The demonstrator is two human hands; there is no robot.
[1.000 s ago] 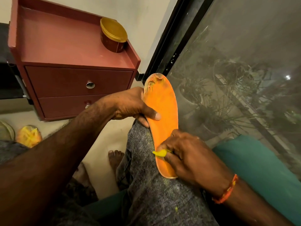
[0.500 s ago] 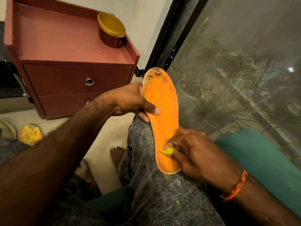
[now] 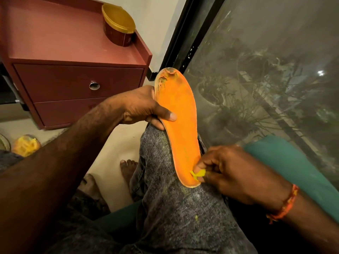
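Nearest, at 6 o'clock, a knee in grey speckled denim (image 3: pixel 174 208) props up the work. At 4 o'clock the right hand (image 3: pixel 236 173), with an orange thread bracelet (image 3: pixel 283 204) on its wrist, pinches a small yellow scrap of soft material (image 3: pixel 199 174) between thumb and fingertips and holds it against the heel end of a long orange foam insole (image 3: pixel 180 125). The insole lies sloped on the knee, heel towards the person and toe pointing to 12 o'clock. The left hand (image 3: pixel 141 107) grips its upper half from 10 o'clock, thumb across the orange face and fingers curled behind.

The pinch on the scrap is slight, so it could slip and drop onto the denim, which already carries yellow specks. Hard rubbing at the heel could buckle the thin foam or slide it off the knee. The toe end (image 3: pixel 166 76) is torn and flaking, and a tighter grip there may tear it more.

Around them, a teal cushion (image 3: pixel 293 165) crowds the right elbow at 3 o'clock. Bare toes (image 3: pixel 128 169) rest on the pale floor below. A yellow-smeared round lid (image 3: pixel 25 145) lies at 9 o'clock. Further off at 11 o'clock stands a reddish-brown two-drawer cabinet (image 3: pixel 73 83) with a brown tub under a yellow lid (image 3: pixel 118 28) on top. A dusty glass pane (image 3: pixel 266 70) fills 1 to 3 o'clock.
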